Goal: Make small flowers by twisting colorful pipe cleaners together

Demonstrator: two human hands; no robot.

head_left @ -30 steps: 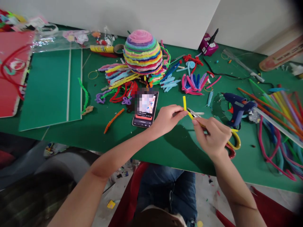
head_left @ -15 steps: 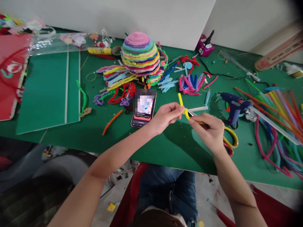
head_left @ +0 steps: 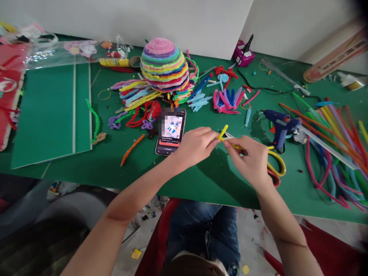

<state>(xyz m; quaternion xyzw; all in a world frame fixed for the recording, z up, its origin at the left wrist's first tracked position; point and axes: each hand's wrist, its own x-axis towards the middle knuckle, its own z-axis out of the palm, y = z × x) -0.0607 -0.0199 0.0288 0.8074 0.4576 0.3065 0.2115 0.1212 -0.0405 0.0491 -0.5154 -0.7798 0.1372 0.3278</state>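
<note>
A yellow pipe cleaner [head_left: 224,131] is pinched between the fingertips of my left hand [head_left: 197,145] and my right hand [head_left: 250,159]. One short end sticks up past my left fingers, and its other end shows beyond my right hand. Under my right hand is a pair of scissors [head_left: 283,167] with yellow and red handles; its middle is hidden. Beside my left hand a phone [head_left: 179,128] with a lit screen lies on the green table [head_left: 201,184]. A single orange pipe cleaner [head_left: 132,149] rests left of the phone.
Behind the phone stands a striped pipe-cleaner dome [head_left: 165,67], with bundles of cut pieces around it. A blue glue gun [head_left: 280,124] and long loose pipe cleaners [head_left: 330,161] lie to the right. Green boards [head_left: 46,115] cover the left side. A purple power adapter [head_left: 243,55] sits at the back.
The yellow pipe cleaner's upright end now leans to the right, and its bend between my fingers looks flatter. My left hand has turned with its back more upward. The whole view has shifted slightly.
</note>
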